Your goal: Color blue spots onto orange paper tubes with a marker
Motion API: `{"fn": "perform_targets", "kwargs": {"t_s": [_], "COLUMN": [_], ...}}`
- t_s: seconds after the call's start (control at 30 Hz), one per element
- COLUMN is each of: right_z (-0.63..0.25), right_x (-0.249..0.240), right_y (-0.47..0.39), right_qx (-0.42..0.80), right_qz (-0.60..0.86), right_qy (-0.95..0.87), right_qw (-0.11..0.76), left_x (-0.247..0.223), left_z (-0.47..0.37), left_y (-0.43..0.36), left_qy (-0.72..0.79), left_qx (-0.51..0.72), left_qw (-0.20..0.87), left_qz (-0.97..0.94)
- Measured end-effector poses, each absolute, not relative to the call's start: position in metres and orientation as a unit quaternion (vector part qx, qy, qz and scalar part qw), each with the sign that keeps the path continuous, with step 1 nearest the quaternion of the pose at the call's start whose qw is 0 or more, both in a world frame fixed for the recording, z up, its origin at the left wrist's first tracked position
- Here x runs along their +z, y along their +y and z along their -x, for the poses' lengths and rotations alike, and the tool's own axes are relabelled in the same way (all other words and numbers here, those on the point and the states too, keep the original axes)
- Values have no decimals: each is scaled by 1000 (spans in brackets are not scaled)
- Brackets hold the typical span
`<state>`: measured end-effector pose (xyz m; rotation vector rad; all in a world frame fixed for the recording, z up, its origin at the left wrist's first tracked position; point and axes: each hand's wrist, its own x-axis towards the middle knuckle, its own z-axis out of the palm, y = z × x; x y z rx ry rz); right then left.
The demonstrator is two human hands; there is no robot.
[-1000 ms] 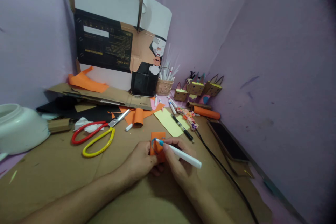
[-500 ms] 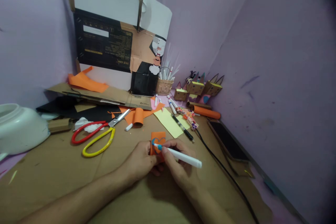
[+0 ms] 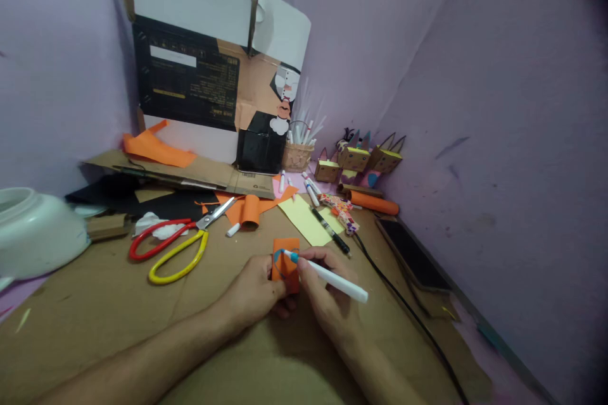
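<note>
At six o'clock, the left hand [image 3: 254,291] is clamping orange paper [image 3: 291,245]; the right hand [image 3: 332,310] is pinching a blue-tipped marker [image 3: 339,282].

Cardboard-covered surface [image 3: 114,323] — red-and-yellow scissors [image 3: 187,234], black pen [image 3: 330,233], yellow paper [image 3: 304,220].

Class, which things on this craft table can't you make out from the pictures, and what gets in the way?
All in the head view:
- Blue drawing on the orange piece: partly behind the right hand and white marker.
- White pot: left side cut off by the left edge.
- Black cable: cut off by the bottom edge.
- Print on the cardboard box: small, blurred.
</note>
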<state>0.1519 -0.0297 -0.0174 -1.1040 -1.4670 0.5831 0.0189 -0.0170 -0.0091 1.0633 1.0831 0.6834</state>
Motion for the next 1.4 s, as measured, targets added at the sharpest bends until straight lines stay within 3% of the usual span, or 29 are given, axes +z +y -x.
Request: {"fn": "perform_targets", "kwargs": {"t_s": [1.4], "right_z": [-151], "right_x": [-17], "right_y": [-30], "right_qx": [261], "right_qz": [456], "right_qy": [-638], "right_qw": [563], "left_x": [-12], "left_z": [-19], "left_y": [-16], "left_qy": [472], "left_qx": [312], "left_qw": [682], "left_qz": [-463]}}
